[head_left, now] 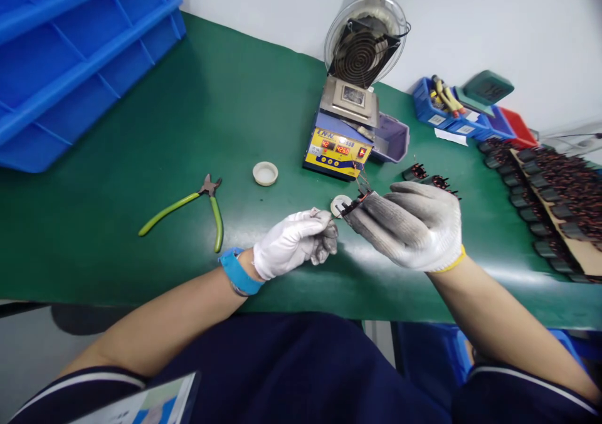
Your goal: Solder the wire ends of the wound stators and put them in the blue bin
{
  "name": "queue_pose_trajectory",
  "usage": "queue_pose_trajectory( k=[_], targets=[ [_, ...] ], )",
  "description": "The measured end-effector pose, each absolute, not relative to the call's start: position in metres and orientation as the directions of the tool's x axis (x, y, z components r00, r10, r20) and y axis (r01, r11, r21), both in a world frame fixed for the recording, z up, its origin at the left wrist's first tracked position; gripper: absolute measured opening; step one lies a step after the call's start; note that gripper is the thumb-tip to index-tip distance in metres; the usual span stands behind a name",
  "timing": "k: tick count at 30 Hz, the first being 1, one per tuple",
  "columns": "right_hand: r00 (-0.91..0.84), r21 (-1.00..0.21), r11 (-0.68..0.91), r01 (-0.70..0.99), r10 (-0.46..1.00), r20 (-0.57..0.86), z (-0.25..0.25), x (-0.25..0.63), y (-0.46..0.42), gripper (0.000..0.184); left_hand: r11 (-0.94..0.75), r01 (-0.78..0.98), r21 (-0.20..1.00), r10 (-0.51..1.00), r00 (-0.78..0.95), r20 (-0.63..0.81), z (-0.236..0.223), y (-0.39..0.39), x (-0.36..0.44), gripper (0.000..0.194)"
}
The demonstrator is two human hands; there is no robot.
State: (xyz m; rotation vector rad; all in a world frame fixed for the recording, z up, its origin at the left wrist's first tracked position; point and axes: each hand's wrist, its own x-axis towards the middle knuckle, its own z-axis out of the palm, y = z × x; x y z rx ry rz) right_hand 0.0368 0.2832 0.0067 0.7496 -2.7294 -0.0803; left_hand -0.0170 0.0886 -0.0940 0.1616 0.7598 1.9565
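Note:
My right hand, in a grey-and-white knit glove with a yellow cuff, is closed round a motor stator with black prongs and copper wires sticking up. Most of its body is hidden behind the fingers. My left hand, in a white glove with greyed fingertips, pinches a thin wire end beside the stator. Just behind the stator stands a small white dish. Green-handled cutters lie with their handles spread, left of my left hand.
A yellow-fronted solder pot with lit red digits stands beneath a round fume hood. A second dish sits left of it. Several stators are lined up at right. Blue racks stand at left, small bins at the back.

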Motion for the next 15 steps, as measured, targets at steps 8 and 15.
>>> queue_pose_trajectory(
  k=[8, 15],
  targets=[
    [-0.837, -0.022, 0.867, -0.498, -0.474, 0.275, 0.012, 0.057, 0.283, 0.050, -0.217, -0.290, 0.932, 0.795, -0.607, -0.004, -0.082, 0.075, -0.012, 0.019],
    [-0.928, -0.675, 0.709, 0.202, -0.082, -0.364, -0.020, 0.063, 0.290, 0.036, 0.108, 0.948, 0.299, 0.730, -0.280, 0.624, -0.079, 0.071, -0.010, 0.025]
  ],
)
